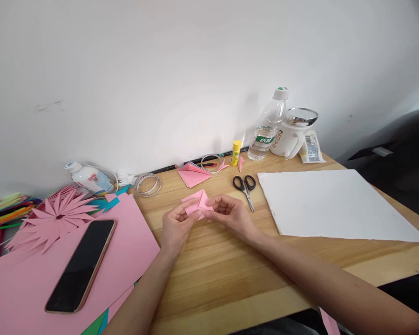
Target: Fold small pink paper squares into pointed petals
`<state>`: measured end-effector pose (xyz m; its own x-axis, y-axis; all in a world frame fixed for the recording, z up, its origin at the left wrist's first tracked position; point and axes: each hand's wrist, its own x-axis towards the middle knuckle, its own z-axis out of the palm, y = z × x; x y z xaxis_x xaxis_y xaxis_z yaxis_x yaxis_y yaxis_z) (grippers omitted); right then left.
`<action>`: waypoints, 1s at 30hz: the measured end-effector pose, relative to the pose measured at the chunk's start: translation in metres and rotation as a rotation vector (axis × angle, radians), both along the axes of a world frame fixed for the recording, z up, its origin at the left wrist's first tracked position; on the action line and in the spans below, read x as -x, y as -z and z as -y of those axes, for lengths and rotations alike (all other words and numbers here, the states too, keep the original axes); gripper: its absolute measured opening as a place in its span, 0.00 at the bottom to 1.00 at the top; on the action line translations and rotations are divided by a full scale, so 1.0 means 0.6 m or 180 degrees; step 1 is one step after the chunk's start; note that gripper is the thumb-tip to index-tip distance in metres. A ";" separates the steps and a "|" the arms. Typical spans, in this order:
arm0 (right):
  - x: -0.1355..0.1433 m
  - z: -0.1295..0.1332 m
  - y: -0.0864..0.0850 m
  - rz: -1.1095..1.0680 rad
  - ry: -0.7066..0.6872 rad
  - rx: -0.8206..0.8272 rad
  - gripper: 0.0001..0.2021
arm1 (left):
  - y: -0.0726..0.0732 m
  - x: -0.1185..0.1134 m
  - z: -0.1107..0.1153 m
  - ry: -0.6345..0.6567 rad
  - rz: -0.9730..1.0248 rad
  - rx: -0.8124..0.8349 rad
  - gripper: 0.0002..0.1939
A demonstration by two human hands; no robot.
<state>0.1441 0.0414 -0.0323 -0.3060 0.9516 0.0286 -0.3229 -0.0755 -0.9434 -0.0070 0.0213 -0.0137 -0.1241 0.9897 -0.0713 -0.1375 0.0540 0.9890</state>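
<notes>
A small folded pink paper (201, 200) with crease lines is held up over the wooden table (209, 270). My left hand (178, 224) pinches its left and lower edge, thumb in front. My right hand (232, 213) grips its right edge between thumb and fingers. Black-handled scissors (246, 190) lie to the right of my right hand. Behind the paper is a stack of folded pink pieces (194, 174). A yellow glue stick (235, 153) stands near the wall, with a small pink folded piece (240, 163) beside it.
At left, a phone (81, 265) lies on pink sheets (132, 232) near a pink paper flower (61, 215) and a white bottle (91, 177). A tape roll (147, 184), water bottle (267, 125) and mug (289, 135) stand behind; a white board (335, 204) lies right.
</notes>
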 end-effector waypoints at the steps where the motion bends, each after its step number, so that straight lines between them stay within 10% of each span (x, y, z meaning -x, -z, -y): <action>1: 0.000 0.000 0.000 0.0020 0.0010 -0.0011 0.19 | 0.001 0.000 0.000 0.0019 0.0009 -0.0005 0.20; 30: -0.001 0.001 -0.004 0.0503 -0.0031 -0.0264 0.14 | -0.004 -0.004 -0.001 0.0161 0.0436 0.0320 0.18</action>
